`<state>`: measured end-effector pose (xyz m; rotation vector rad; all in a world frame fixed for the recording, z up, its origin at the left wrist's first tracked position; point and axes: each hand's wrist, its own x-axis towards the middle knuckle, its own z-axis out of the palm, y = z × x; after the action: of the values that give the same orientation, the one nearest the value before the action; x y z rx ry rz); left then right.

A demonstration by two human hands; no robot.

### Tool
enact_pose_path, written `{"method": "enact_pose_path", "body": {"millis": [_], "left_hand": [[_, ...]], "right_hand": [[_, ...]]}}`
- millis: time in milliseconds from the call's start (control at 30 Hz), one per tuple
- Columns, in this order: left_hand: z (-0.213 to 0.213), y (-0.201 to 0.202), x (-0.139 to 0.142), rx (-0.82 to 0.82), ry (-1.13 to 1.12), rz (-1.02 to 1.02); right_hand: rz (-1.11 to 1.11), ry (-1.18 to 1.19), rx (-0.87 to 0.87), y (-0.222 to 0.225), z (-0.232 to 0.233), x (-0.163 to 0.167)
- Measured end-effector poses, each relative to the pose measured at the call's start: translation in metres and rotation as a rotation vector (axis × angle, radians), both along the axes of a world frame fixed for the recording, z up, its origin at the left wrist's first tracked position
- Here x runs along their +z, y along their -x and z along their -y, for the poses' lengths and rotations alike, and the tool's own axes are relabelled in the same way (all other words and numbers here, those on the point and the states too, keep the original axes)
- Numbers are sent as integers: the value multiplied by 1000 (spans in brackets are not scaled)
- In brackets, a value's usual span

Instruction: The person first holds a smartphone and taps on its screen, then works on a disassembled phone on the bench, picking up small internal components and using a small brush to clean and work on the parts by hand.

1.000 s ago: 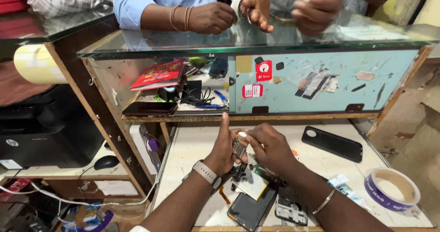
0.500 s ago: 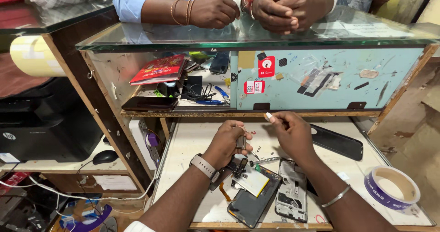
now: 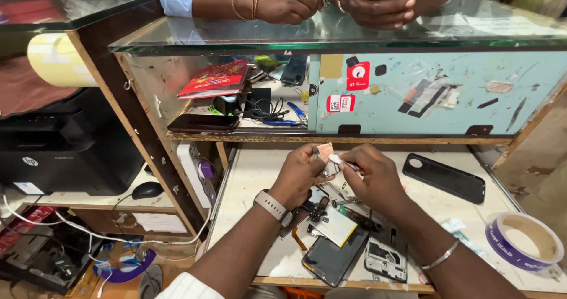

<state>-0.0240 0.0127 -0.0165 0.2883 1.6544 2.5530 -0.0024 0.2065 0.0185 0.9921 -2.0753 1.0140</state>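
At the far left a black printer (image 3: 53, 151) is cut off by the edge, and a tangle of cables (image 3: 88, 240) below it is hard to make out. Both forearms are cut off at the near edge. A small part (image 3: 326, 164) is pinched above the worktop (image 3: 260, 175), just right of centre-left; most of it is hidden by the fingers, so its kind cannot be told, though a tan corner and a pale, shiny face are seen. The left hand (image 3: 301, 175), with a watch (image 3: 273, 207) on its wrist, is closed on the part from the left. The right hand (image 3: 375, 178) is closed on a thin white strip (image 3: 342, 160) that touches the part. Under the hands an opened phone (image 3: 333, 249) is laid flat, partly covered by the wrists. A black back cover (image 3: 444, 178) is seen further right, and a roll of tape (image 3: 522, 240) at the near right. Other people's hands (image 3: 331, 0) are rested on the glass counter (image 3: 354, 33) at the far side.
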Motion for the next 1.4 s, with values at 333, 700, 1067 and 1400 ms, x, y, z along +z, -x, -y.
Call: {"method": "enact_pose_path", "body": {"millis": [333,700,1067,1400], "left_hand": [[-2,-10,8,-25,-69,-116],[-5,-14,6,-94,-92,-172],[-9,-14,3,-70,-26,-159],[-11,-13,-3,-107,94,-287]], "right_hand": [[5,1,-143,0,3,-3],[-209,-17,-10,0,8,-6],[-35,18,-181,3,8,-7],[-92,39,-112,3,12,-4]]}}
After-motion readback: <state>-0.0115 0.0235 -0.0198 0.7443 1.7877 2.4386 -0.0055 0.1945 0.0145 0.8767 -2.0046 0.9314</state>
